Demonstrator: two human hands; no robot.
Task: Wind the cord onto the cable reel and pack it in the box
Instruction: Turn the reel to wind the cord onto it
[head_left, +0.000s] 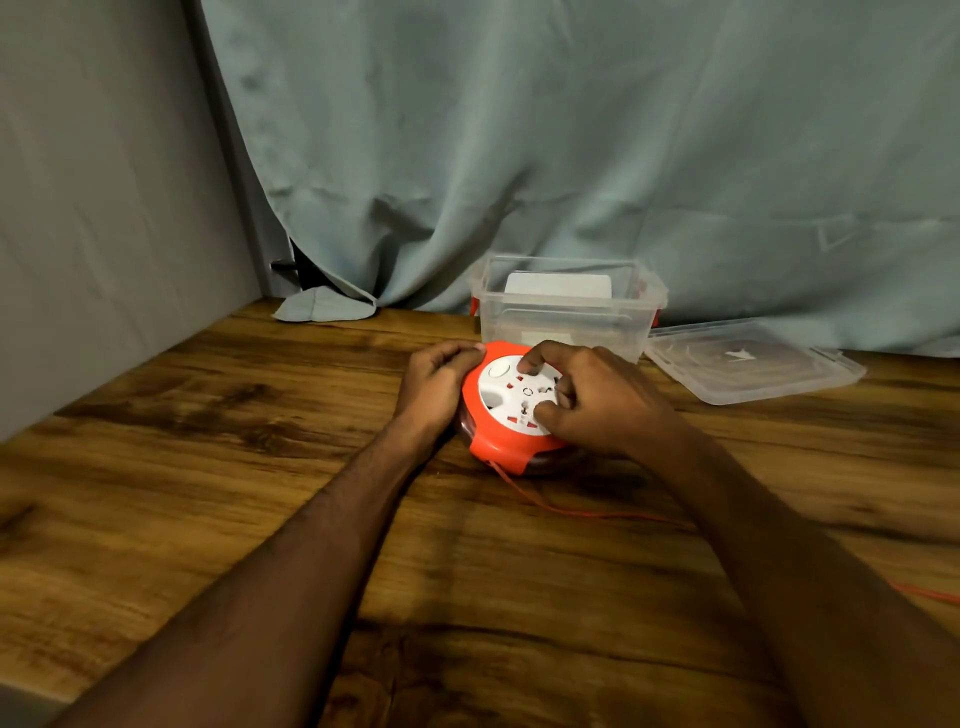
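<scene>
A: Cable reel (506, 415), orange rim and white socket face, lies flat on the wooden table (208, 467), just in front of the box. Where are the hands?

B: Left hand (434, 387) is curled against the reel's left edge, fingertips touching the orange rim at the top. Right hand (592, 400) lies over the white face, fingers bent down onto it, thumb near the lower sockets. Both are pressed on the reel, one at each side.

A: And the cord?

B: The thin orange cord (571, 512) leaves the reel's near edge and runs rightward across the table under the right forearm; another stretch shows at the far right edge.

A: The box?

B: Clear plastic box (566, 322), open, upright against the grey-green curtain (571, 130), red latches at its sides. Something white and flat stands inside along the back wall; I cannot tell what it is.

A: Its lid?

B: The clear lid (753, 364) lies flat on the table just right of the box.
</scene>
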